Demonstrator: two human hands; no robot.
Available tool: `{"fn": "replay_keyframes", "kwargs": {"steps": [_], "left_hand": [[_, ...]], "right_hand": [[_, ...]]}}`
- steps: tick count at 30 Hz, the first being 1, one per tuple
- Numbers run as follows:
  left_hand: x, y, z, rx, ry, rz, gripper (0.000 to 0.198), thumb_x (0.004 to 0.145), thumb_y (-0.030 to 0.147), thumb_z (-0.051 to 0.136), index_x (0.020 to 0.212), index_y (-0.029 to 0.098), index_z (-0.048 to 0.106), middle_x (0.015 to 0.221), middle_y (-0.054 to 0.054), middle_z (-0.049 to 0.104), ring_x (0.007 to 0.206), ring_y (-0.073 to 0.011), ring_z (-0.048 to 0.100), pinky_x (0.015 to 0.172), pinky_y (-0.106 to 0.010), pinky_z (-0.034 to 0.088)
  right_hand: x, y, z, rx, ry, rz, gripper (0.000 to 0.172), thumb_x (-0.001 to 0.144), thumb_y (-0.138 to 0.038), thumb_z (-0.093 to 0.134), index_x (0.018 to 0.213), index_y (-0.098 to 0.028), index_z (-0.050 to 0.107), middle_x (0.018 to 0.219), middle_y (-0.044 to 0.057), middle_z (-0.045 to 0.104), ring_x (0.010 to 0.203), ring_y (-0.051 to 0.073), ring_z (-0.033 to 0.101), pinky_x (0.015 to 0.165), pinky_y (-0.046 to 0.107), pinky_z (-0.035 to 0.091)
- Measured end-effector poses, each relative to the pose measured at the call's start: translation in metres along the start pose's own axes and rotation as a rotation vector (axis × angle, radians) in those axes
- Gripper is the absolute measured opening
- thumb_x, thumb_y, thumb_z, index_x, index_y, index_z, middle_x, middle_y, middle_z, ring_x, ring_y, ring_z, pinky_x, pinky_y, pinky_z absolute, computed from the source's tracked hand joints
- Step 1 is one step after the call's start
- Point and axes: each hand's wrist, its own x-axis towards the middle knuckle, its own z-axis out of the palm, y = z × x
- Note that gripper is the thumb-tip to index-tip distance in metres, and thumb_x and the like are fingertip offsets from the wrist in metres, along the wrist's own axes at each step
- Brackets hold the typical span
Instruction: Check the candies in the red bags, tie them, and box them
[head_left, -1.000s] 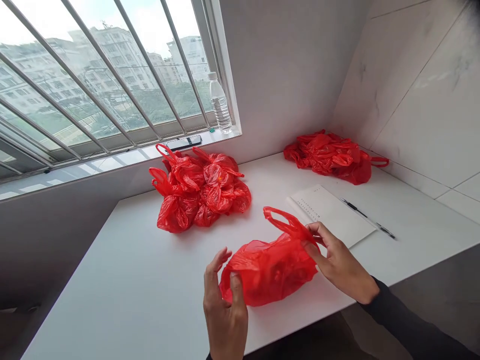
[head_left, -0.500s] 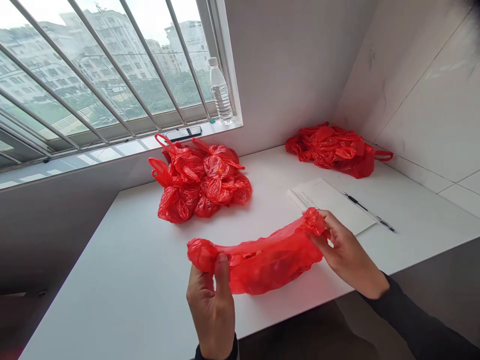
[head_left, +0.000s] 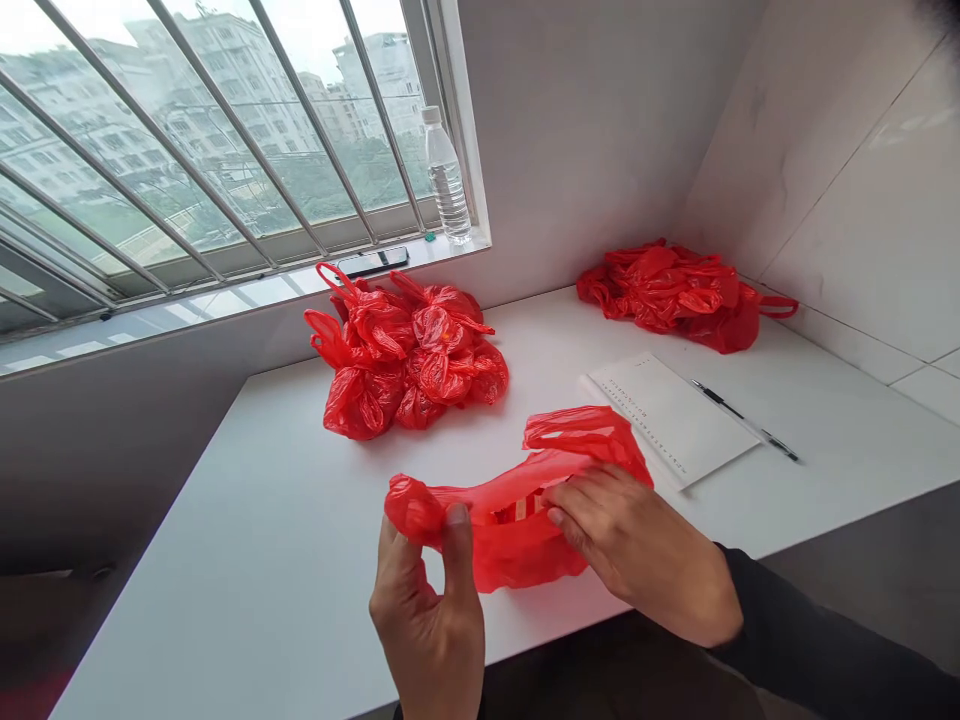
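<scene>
The desk [head_left: 255,560] stands below a barred window [head_left: 225,160]. One red bag [head_left: 517,560] is at the near edge, between the hands. Left hand [head_left: 431,600]: fingers pinch its gathered end. Right hand [head_left: 637,550]: fingers at its opening, grip undetermined. Notebook [head_left: 675,420] and pen [head_left: 742,420] lie beyond, right.

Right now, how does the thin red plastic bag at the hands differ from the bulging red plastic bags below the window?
The thin red plastic bag gapes open, some contents showing; the bulging red plastic bags are bunched into rounded bundles. The left hand pinches the thin bag, with the right hand at its mouth; the bulging bags sit untouched on the white table. Both are red plastic, with loop handles.
</scene>
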Motion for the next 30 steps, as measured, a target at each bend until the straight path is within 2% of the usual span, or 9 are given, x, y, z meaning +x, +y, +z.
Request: {"fn": "replay_keyframes", "kwargs": {"steps": [2,4,8,11,16,20,22,27,30], "left_hand": [[0.000,0.000,-0.001,-0.040,0.014,-0.073,0.027,0.088,0.048,0.068,0.083,0.021,0.072,0.073,-0.001,0.065,0.070,-0.0190,0.058,0.065,-0.029,0.048],[-0.002,0.000,-0.001,-0.077,0.011,-0.122,0.027,0.086,0.048,0.070,0.085,0.021,0.073,0.074,-0.001,0.067,0.070,-0.0191,0.059,0.063,-0.029,0.048],[-0.009,0.004,0.001,-0.088,-0.057,-0.126,0.024,0.089,0.045,0.069,0.089,0.021,0.074,0.080,-0.003,0.068,0.074,-0.0193,0.060,0.066,-0.029,0.049],[-0.015,0.008,0.001,-0.059,-0.083,-0.074,0.021,0.092,0.041,0.066,0.095,0.023,0.075,0.084,-0.003,0.066,0.076,-0.0196,0.060,0.069,-0.030,0.049],[-0.017,0.008,-0.001,-0.021,-0.102,-0.002,0.021,0.093,0.041,0.064,0.097,0.024,0.077,0.088,-0.003,0.064,0.079,-0.0198,0.060,0.069,-0.031,0.048],[-0.015,0.000,-0.007,0.006,-0.110,-0.056,0.029,0.091,0.047,0.065,0.101,0.023,0.078,0.081,-0.003,0.067,0.075,-0.0204,0.060,0.069,-0.031,0.048],[-0.014,0.001,-0.008,-0.006,-0.103,-0.114,0.035,0.090,0.052,0.065,0.104,0.022,0.078,0.081,-0.003,0.069,0.076,-0.0206,0.061,0.069,-0.030,0.049],[-0.013,0.024,-0.003,-0.081,-0.007,-0.302,0.036,0.086,0.052,0.070,0.106,0.023,0.077,0.089,-0.002,0.074,0.081,-0.0185,0.065,0.071,-0.025,0.052],[-0.009,0.032,-0.002,-0.175,0.006,-0.359,0.044,0.087,0.050,0.071,0.124,0.027,0.070,0.098,-0.001,0.075,0.085,-0.0173,0.067,0.073,-0.022,0.054]], "right_hand": [[-0.004,0.003,0.004,-0.055,-0.166,0.091,0.029,0.099,-0.012,0.037,0.093,-0.018,0.064,0.078,0.007,0.070,0.070,0.028,0.068,0.066,0.042,0.051],[-0.009,0.003,0.007,-0.070,-0.308,0.154,0.026,0.096,-0.009,0.040,0.090,-0.020,0.063,0.071,0.005,0.069,0.060,0.027,0.067,0.053,0.038,0.041],[-0.007,0.002,0.019,-0.025,-0.400,0.173,0.022,0.091,-0.006,0.046,0.093,-0.020,0.063,0.067,0.004,0.069,0.052,0.026,0.066,0.047,0.034,0.026],[0.004,0.005,0.031,0.051,-0.374,0.202,0.020,0.089,-0.008,0.050,0.094,-0.020,0.064,0.072,0.005,0.071,0.058,0.026,0.068,0.048,0.031,0.031],[0.017,0.009,0.047,0.067,-0.303,0.185,0.012,0.088,-0.026,0.063,0.098,-0.019,0.065,0.087,0.010,0.073,0.079,0.031,0.071,0.062,0.035,0.044],[0.021,0.010,0.053,0.041,-0.270,0.191,0.009,0.090,-0.023,0.058,0.095,-0.019,0.065,0.084,0.010,0.073,0.072,0.029,0.070,0.057,0.033,0.041],[0.022,0.011,0.053,0.031,-0.261,0.194,0.015,0.094,-0.019,0.050,0.094,-0.019,0.065,0.079,0.009,0.072,0.066,0.028,0.070,0.053,0.033,0.039],[0.016,0.005,0.037,0.037,-0.255,0.180,0.024,0.097,-0.022,0.048,0.114,-0.021,0.065,0.077,0.005,0.073,0.064,0.028,0.071,0.051,0.033,0.042],[0.004,-0.001,0.015,0.194,-0.054,0.142,0.030,0.101,-0.022,0.046,0.129,-0.024,0.056,0.094,0.004,0.074,0.073,0.022,0.071,0.062,0.034,0.051]]}}
